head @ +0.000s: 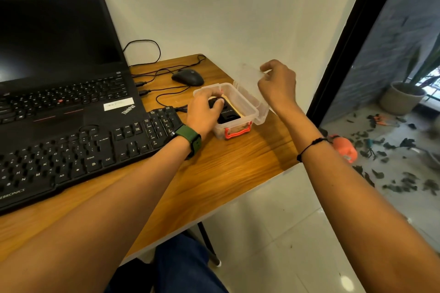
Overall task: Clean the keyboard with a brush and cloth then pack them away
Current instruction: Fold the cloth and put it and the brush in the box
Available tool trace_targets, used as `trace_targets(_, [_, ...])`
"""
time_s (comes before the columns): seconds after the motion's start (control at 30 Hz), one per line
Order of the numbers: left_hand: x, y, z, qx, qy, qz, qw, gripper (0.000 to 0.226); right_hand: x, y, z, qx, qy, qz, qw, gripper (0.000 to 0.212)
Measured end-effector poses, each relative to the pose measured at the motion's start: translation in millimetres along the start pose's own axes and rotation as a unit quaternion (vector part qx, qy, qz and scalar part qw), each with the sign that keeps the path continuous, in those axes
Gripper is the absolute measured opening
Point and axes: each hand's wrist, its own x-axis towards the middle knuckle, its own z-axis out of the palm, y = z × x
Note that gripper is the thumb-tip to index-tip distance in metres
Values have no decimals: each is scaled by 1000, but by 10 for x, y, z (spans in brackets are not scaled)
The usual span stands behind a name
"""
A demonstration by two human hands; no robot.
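A clear plastic box (247, 112) with a red latch stands on the wooden desk, right of the black external keyboard (78, 152). Its clear lid (250, 78) is raised upright, pinched at its top edge by my right hand (277, 83). My left hand (207, 109) reaches into the box and grips a black object (227, 113), perhaps the brush, lying on something yellow; what exactly it is cannot be told. A cloth cannot be made out for certain.
A black laptop (59, 59) stands open behind the keyboard. A black mouse (188, 77) and cables lie behind the box. The desk edge (238, 195) runs diagonally near the box. Beyond the glass door at right sit a pot and scattered leaves.
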Motion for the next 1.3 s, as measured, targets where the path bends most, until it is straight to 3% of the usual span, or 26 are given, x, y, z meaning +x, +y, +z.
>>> trace_targets(0.1, [54,34,-88,-103,61,-78,990,17,-166,-151,72,-72,37,-126,989,33])
trace_targets(0.23, [162,4,-163,-171,141,-183,958,12,-411,-268,200,-161,40,-303,938,30])
trace_targets(0.37, [194,-62,-163,-256,110,-306,910,19,-582,-277,305,-224,-11,-382,897,36])
trace_targets(0.5, [184,-73,-161,-313,78,-336,885,15,-679,-182,372,-236,-114,-387,884,57])
trace_targets(0.57, [178,-57,-176,-321,80,-337,881,5,-679,-164,364,-219,-149,-385,884,54])
trace_targets(0.67, [185,-53,-170,-330,79,-336,879,17,-644,-146,299,-188,-192,-380,885,44])
trace_targets(0.8, [174,-60,-166,-329,78,-332,881,5,-602,-143,265,-189,-209,-383,880,59])
trace_targets(0.87, [191,-84,-153,-319,84,-328,885,13,-618,-150,274,-197,-208,-394,873,64])
trace_targets(1.2, [256,-76,-172,-206,68,-355,909,18,-612,-33,360,-230,-249,-423,841,63])
trace_targets(1.3, [265,-71,-166,-194,60,-352,914,12,-631,-20,357,-176,-252,-407,861,61])
